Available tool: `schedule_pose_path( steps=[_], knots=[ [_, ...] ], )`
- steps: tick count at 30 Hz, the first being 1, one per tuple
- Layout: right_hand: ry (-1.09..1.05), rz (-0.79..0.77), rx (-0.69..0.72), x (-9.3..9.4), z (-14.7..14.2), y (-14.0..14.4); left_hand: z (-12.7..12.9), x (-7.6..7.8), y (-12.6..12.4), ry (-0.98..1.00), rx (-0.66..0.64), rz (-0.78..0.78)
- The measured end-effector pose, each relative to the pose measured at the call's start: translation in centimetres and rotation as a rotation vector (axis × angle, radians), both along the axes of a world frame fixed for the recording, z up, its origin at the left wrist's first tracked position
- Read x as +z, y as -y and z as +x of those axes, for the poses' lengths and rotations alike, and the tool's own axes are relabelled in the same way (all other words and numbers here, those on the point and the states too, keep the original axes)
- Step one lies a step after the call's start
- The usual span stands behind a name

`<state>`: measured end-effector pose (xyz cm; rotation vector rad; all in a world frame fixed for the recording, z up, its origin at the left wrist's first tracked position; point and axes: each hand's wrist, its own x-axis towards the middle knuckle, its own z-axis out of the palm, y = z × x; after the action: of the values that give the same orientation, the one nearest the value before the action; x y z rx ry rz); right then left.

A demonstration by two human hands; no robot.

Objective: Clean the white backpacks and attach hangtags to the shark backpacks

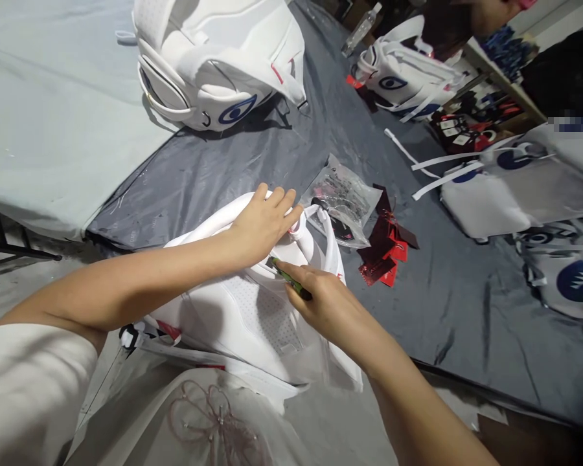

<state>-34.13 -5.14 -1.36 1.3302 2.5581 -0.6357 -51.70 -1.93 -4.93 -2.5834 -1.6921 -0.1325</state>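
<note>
A worker trims a white backpack (252, 310) at the near edge of a dark-sheeted tabletop (466, 310). The right hand (320, 301) grips a small green-handled cutter (291, 279), its tip at the bag's upper seam; the left hand (262, 223) lies open and flat, pressing the top down just beside the white carry handle (320, 236). The cut appears under way, and the next move calls for a steady blade close to those fingers. Beyond lie a clear packet (342, 197), red tags (386, 249) and a second backpack (218, 61).

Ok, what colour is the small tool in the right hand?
Green, with a dark tip; the small tool shows in the head view, pinched in the right hand over the white backpack.
</note>
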Motion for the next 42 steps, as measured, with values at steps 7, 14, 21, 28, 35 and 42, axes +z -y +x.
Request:
schedule_pose_path(
  steps=[7,14,21,28,35,42],
  knots=[
    [-0.186,0.004,-0.152,-0.6,-0.4,1.0,0.0,-0.4,-0.1,0.001,0.008,0.021],
    [-0.422,0.000,-0.515,-2.4,-1.5,2.7,-0.1,-0.4,-0.2,0.044,0.000,-0.008],
    [-0.491,0.043,-0.643,-3.4,-2.2,3.4,0.0,-0.4,-0.3,0.046,0.001,-0.012],
    [-0.336,0.090,-0.546,-2.2,-2.7,3.5,0.0,-0.1,-0.1,0.059,0.001,-0.024],
    [-0.313,0.104,-0.518,-2.3,-2.7,3.6,-0.1,0.1,-0.1,-0.008,-0.007,-0.001],
    [-0.304,0.161,-0.489,-2.6,-3.2,3.6,-0.2,-0.1,0.0,0.034,-0.013,-0.006]
  ],
)
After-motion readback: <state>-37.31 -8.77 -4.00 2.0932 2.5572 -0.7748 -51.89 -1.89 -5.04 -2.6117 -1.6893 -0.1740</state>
